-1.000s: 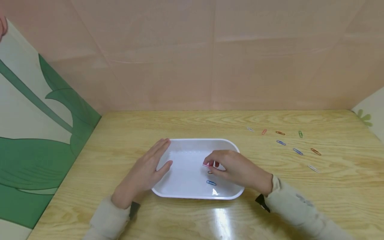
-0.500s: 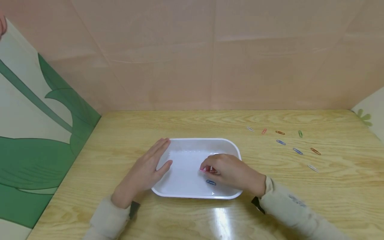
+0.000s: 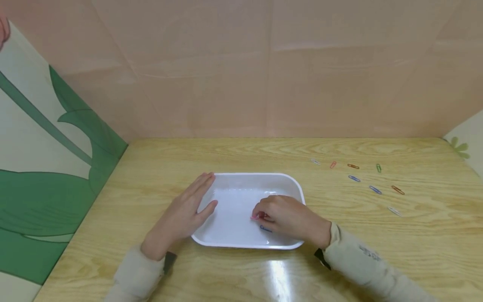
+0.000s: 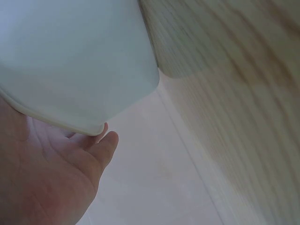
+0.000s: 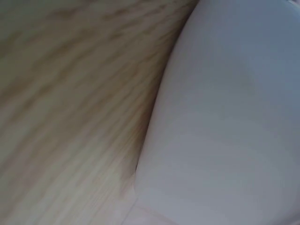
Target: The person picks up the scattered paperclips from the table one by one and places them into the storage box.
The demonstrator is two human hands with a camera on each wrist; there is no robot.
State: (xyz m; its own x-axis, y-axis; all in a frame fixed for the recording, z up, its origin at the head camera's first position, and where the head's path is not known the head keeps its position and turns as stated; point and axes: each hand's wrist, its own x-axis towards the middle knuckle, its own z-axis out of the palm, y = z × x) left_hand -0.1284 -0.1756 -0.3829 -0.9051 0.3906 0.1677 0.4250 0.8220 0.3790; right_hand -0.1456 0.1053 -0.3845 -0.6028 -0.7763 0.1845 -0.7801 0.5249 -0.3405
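Observation:
A white tray [image 3: 234, 246] stands on the wooden table. My left hand [image 3: 183, 213] lies with straight fingers over its left rim; the left wrist view shows this hand [image 4: 61, 164] against the tray's outer side. Inside the tray, low over its floor, my right hand [image 3: 284, 217] pinches a pink paper clip [image 3: 254, 218] between thumb and fingers. A blue paper clip [image 3: 266, 228] lies just below that hand, partly covered by it. The right wrist view holds only the tray's outer wall [image 5: 211, 122] and the table; the hand is out of it.
Several loose paper clips lie on the table to the right, among them a green one [image 3: 378, 167], a blue one [image 3: 375, 190], a red-brown one [image 3: 398, 190] and a white one [image 3: 394, 211]. A pinkish wall covering [image 3: 264, 84] rises behind the table.
My right hand has moved down and slightly left inside the tray with the pink paper clip, now covering a reddish clip seen earlier. The left hand has stayed on the rim.

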